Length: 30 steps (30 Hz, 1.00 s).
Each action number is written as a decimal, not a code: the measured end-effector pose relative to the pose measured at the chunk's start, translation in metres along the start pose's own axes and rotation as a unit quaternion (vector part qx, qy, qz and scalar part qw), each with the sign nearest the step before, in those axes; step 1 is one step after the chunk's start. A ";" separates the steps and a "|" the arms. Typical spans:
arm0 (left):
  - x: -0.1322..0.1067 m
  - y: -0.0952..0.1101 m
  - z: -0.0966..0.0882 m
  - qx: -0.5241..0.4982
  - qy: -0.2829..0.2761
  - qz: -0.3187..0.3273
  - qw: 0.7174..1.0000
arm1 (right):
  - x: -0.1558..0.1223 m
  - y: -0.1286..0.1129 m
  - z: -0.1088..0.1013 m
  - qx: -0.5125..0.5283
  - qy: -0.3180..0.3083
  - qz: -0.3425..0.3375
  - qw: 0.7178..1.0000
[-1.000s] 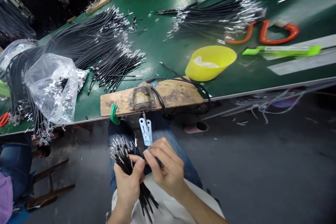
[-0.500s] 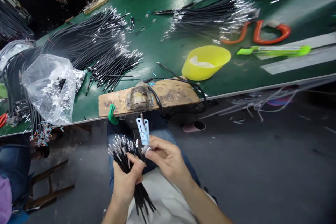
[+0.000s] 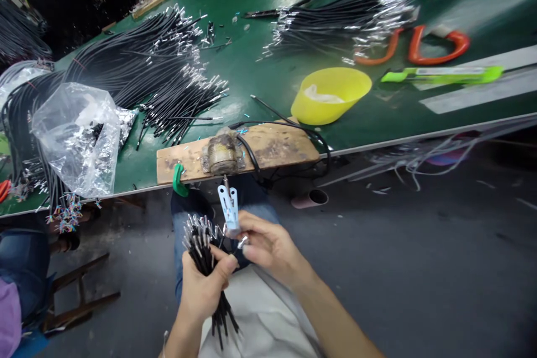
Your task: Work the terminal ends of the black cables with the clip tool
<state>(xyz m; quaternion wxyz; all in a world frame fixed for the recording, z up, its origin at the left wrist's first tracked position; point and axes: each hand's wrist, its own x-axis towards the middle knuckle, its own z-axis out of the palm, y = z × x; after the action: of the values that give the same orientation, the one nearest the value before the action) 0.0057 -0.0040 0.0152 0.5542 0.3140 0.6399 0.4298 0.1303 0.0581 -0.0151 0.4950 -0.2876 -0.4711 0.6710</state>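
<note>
My left hand (image 3: 205, 285) is wrapped round a bundle of short black cables (image 3: 201, 251) with silvery ends pointing up; their other ends hang below the fist. At its thumb, one cable stands out from the bundle toward my right hand (image 3: 268, 249). Thumb and fingers of that hand pinch a bit of silver foil (image 3: 242, 241) at this cable's tip. Just above the fingertips, a light blue plastic clip (image 3: 229, 207) hangs on the shaft of a small grimy motor (image 3: 223, 154). Whether the fingers touch the clip is unclear.
The motor sits on a wooden board (image 3: 279, 148) at the green table's edge, beside a green clamp (image 3: 179, 180). Cable piles (image 3: 180, 100), a plastic bag (image 3: 78, 134), a yellow cup (image 3: 331, 98), orange-handled scissors (image 3: 438, 56) and a green cutter (image 3: 444, 75) lie around. Another person sits at left.
My right fingers have shifted slightly, and the foil now shows lower, apart from the clip's end. The cable bundle in my left hand has tilted more upright.
</note>
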 end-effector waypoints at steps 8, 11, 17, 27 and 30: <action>-0.001 -0.003 0.009 -0.050 0.008 -0.023 0.998 | -0.013 0.014 0.019 0.120 0.063 0.097 0.986; -0.002 -0.004 0.010 -0.045 0.040 0.003 0.998 | -0.015 0.010 0.025 0.033 0.114 0.016 0.993; -0.001 -0.007 0.004 -0.043 0.026 0.008 0.999 | -0.013 -0.004 0.012 -0.118 0.053 -0.133 0.983; 0.005 0.007 0.003 -0.011 0.026 0.094 0.995 | 0.006 -0.002 0.001 0.213 -0.097 0.256 0.938; 0.002 0.009 0.003 0.004 0.046 0.107 0.993 | 0.018 -0.007 -0.005 0.168 -0.063 0.247 0.952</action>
<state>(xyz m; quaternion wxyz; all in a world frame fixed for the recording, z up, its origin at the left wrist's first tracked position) 0.0074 0.0024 0.0218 0.4740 0.3627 0.6291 0.4980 0.1309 0.0766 -0.0096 0.3243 -0.2648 -0.2964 0.8584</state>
